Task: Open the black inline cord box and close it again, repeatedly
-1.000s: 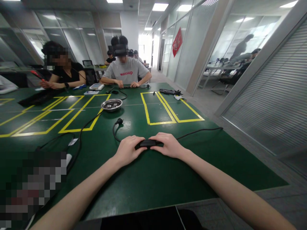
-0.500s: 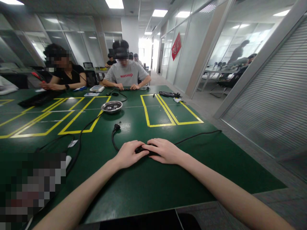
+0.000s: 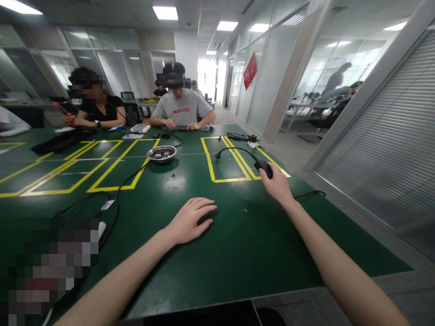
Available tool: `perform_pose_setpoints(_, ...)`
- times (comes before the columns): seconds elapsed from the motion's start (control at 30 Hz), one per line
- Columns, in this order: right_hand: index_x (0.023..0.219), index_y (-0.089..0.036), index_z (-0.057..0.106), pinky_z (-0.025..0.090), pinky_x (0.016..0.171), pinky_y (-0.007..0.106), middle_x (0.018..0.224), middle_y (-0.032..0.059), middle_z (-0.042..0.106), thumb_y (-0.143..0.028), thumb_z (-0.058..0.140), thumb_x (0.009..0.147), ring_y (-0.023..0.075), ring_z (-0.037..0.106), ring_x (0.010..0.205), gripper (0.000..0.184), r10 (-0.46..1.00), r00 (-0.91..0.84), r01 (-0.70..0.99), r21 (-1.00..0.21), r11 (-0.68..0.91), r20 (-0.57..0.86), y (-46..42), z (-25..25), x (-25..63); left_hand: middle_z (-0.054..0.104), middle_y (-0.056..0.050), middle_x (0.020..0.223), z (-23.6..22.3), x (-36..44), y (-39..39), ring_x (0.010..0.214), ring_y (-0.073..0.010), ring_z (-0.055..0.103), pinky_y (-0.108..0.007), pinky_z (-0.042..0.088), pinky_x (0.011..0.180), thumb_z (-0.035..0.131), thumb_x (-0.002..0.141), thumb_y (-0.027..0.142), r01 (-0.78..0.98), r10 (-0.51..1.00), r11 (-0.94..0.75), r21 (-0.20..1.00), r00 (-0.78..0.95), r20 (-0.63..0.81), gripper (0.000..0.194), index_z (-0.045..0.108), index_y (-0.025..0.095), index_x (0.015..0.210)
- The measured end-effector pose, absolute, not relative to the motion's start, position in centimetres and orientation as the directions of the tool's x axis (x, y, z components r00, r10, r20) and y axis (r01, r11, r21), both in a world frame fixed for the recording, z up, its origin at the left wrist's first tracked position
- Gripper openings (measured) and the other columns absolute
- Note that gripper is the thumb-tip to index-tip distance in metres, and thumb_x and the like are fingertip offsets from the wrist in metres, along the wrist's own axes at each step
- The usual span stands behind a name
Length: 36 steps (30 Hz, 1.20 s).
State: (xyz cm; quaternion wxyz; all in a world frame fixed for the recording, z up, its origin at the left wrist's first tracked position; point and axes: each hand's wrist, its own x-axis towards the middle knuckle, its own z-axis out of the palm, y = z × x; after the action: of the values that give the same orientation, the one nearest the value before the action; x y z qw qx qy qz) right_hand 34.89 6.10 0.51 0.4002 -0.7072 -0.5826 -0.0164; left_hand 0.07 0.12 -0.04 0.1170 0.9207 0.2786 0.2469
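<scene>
My right hand [image 3: 277, 181] grips a black power adapter [image 3: 262, 167] over the right-hand yellow rectangle. From the adapter a short black cord arcs left to a plug [image 3: 218, 155], which hangs above or rests on the neighbouring rectangle; I cannot tell which. Another black cord [image 3: 311, 194] trails from under my right wrist towards the table's right edge. On the green table [image 3: 217, 253], nearer to me, my left hand [image 3: 193, 219] lies with its fingers apart and holds nothing.
A metal bowl [image 3: 161, 154] with small metal parts stands left of centre. Folded black tripods [image 3: 242, 136] lie beyond my right hand. A black cable [image 3: 117, 203] runs along the left. Across the table sit a person in a grey shirt [image 3: 185, 106] and a person in black [image 3: 105, 111].
My right hand has carried the adapter, cord and plug forward and to the right. My left hand has let go of it and stays near the same spot.
</scene>
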Motion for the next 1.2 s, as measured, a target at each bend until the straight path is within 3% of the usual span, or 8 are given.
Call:
perform_pose_setpoints(0.13,0.136,-0.013,0.061,0.054,0.091,0.043,0.117,0.0196,0.074,-0.048,0.051,0.096,0.0351,0.07,0.107,0.054,0.794,0.449,0.824,-0.534,-0.19,0.411,6.7,-0.3,37.4,0.069,-0.01,0.138,0.0,0.2,-0.1,0.13,-0.0265,0.061,-0.051,0.048,0.113,0.063,0.098,0.023,0.459,0.584,-0.806,0.374,0.721,0.373,0.04,0.062,0.025,0.138)
perform_pose_setpoints(0.33,0.132,-0.013,0.064,0.053,0.091,0.04,0.117,0.0201,0.074,-0.054,0.056,0.095,0.033,0.071,0.108,0.056,0.804,0.511,0.797,-0.517,-0.313,0.302,7.6,-2.4,40.1,0.072,-0.009,0.132,0.0,0.1,0.2,0.126,-0.0251,0.064,-0.048,0.049,0.111,0.063,0.098,0.022,0.465,0.595,-0.793,0.393,0.728,0.341,0.033,0.066,0.023,0.131)
perform_pose_setpoints(0.53,0.138,-0.015,0.061,0.052,0.094,0.039,0.122,0.018,0.074,-0.054,0.052,0.097,0.0319,0.069,0.113,0.057,0.795,0.509,0.81,-0.497,-0.312,0.33,8.3,-3.2,40.5,0.073,-0.008,0.13,-0.2,0.1,0.4,0.125,-0.0255,0.064,-0.047,0.049,0.11,0.062,0.098,0.022,0.469,0.591,-0.795,0.386,0.742,0.316,0.03,0.066,0.021,0.129)
perform_pose_setpoints(0.73,0.138,-0.018,0.062,0.054,0.094,0.042,0.124,0.0154,0.074,-0.05,0.052,0.098,0.0336,0.069,0.113,0.053,0.88,0.328,0.902,-0.392,-0.184,0.343,8.3,-2.0,40.5,0.072,-0.007,0.13,-0.3,0.1,0.3,0.124,-0.0255,0.064,-0.046,0.049,0.109,0.06,0.1,0.024,0.466,0.594,-0.791,0.397,0.741,0.314,0.031,0.066,0.024,0.13)
perform_pose_setpoints(0.97,0.142,-0.019,0.061,0.056,0.091,0.049,0.136,0.0189,0.067,-0.052,0.048,0.098,0.0385,0.069,0.113,0.056,0.875,0.405,0.906,-0.246,-0.344,0.266,8.0,-1.7,40.5,0.073,-0.008,0.129,-0.1,0.1,0.1,0.123,-0.0249,0.065,-0.045,0.05,0.108,0.059,0.1,0.025,0.463,0.594,-0.79,0.402,0.741,0.314,0.03,0.067,0.024,0.129)
perform_pose_setpoints(1.2,0.126,-0.021,0.074,0.058,0.085,0.041,0.124,0.015,0.068,-0.054,0.064,0.085,0.032,0.072,0.099,0.054,0.866,0.364,0.921,-0.273,-0.279,0.343,9.5,-3.9,43.4,0.073,-0.008,0.129,0.0,0.1,-0.1,0.123,-0.0248,0.065,-0.044,0.051,0.106,0.06,0.1,0.026,0.464,0.596,-0.788,0.405,0.74,0.312,0.029,0.069,0.023,0.127)
